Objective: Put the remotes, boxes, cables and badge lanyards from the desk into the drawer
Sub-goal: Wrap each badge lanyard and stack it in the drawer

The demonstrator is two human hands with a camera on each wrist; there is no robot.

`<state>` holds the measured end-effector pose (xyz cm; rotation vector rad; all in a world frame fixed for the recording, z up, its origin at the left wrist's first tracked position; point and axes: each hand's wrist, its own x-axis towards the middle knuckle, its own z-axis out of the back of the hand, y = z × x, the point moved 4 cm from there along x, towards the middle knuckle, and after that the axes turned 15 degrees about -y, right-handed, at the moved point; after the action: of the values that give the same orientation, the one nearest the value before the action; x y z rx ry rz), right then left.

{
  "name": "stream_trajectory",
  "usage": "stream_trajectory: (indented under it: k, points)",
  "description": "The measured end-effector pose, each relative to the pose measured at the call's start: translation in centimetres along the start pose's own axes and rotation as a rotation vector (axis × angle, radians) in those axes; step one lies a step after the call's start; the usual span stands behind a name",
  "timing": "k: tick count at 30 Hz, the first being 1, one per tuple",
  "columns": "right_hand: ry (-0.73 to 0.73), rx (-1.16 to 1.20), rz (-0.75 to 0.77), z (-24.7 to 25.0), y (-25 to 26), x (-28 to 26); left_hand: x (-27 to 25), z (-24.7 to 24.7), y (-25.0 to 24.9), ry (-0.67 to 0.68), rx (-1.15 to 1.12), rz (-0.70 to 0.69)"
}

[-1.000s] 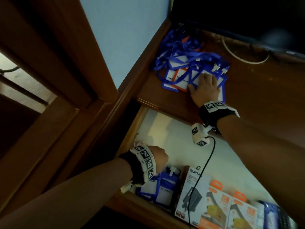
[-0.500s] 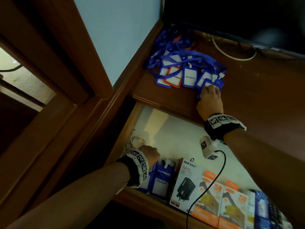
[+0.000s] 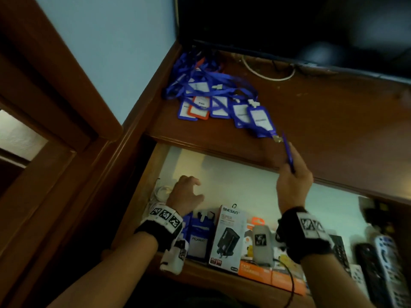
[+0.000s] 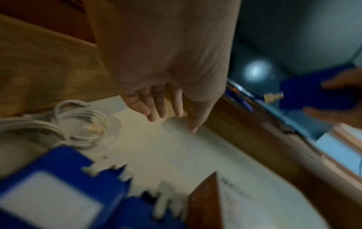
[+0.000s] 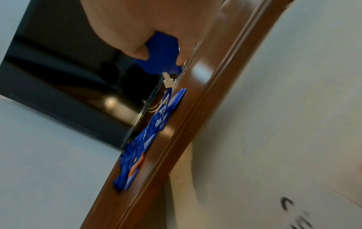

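A tangle of blue badge lanyards lies on the brown desk by the wall. My right hand pinches a blue badge holder by its edge, over the desk's front lip; its strap trails back to the pile. My left hand hovers in the open drawer with loose fingers, holding nothing. Blue badges, boxes, remotes and a white cable coil lie in the drawer.
A dark screen stands at the back of the desk with a white cable under it. A wooden frame and a pale wall close the left side. Orange boxes line the drawer's front.
My right hand has pulled one badge off the pile toward the drawer and now holds it edge-up. My left hand has lifted off the drawer's badges and relaxed. The view has shifted.
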<state>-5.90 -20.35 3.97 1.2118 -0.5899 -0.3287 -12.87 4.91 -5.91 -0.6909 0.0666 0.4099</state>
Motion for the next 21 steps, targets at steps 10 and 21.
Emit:
stream_trajectory:
  k: [10,21]
  points:
    - [0.209,0.024,0.217,4.5,0.4,-2.7,-3.2,0.2,-17.5,0.388,-0.807,0.191]
    - [0.257,0.373,-0.236,10.3,-0.2,0.3,-5.4,-2.2,-22.3,0.251,-0.698,0.113]
